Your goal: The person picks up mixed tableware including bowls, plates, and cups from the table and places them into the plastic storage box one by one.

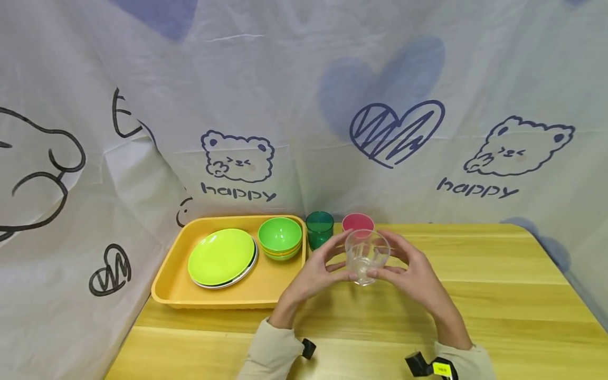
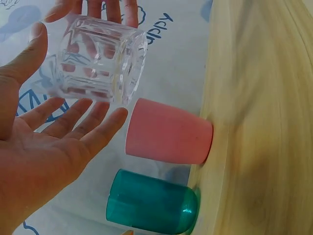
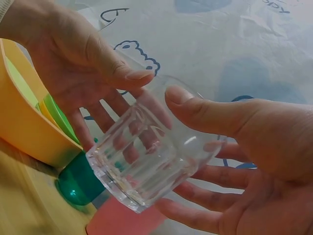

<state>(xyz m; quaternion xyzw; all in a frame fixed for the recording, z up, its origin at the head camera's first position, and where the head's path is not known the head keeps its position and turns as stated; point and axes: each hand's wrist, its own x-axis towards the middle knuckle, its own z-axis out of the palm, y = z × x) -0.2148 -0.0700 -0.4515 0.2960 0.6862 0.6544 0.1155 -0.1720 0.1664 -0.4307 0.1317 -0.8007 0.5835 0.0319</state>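
Observation:
A clear drinking glass (image 1: 364, 253) with faceted sides is held above the table between both hands. My left hand (image 1: 313, 274) grips it from the left, and my right hand (image 1: 418, 272) grips it from the right. Both thumbs lie on the near side, with the other fingers spread around it. Behind the glass, a pink cup (image 2: 168, 131) stands upright on the table. Beside that is a translucent teal cup (image 2: 149, 203), to the pink cup's left in the head view.
A yellow tray (image 1: 280, 287) sits left of the hands on the wooden table (image 1: 499, 295). In it are stacked plates, a lime-green one (image 1: 220, 256) on top, and stacked bowls under a green bowl (image 1: 280, 235). A printed white cloth (image 1: 304, 105) hangs behind.

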